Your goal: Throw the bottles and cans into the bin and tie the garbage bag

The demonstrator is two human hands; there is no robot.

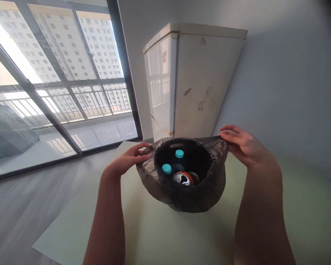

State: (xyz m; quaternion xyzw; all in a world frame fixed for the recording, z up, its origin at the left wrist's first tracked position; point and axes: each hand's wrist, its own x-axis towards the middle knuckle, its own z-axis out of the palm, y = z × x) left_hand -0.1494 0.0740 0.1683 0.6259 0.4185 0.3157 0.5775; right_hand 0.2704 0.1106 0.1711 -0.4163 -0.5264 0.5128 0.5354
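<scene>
A black plastic garbage bag point(182, 200) lines a round bin, its edge folded outward over the rim. My left hand point(131, 157) pinches the bag at the left side of the rim. On the right, my right hand point(241, 143) grips a corner of the bag between thumb and fingers and pulls it out taut. Inside the bag stand two bottles with turquoise caps, one cap point(179, 154) farther back and the other cap point(167, 169) nearer. An opened drink can point(183, 178), orange and silver, lies near the front beside another can point(194, 178). The bin's own wall is hidden.
The bin stands on a pale green tabletop point(79, 221). Behind it is a white refrigerator point(201, 73) with stained patches, close to a grey wall point(278, 92). Glass sliding doors point(63, 84) at the left face a railed balcony. Grey wood-look floor point(22, 206) lies below.
</scene>
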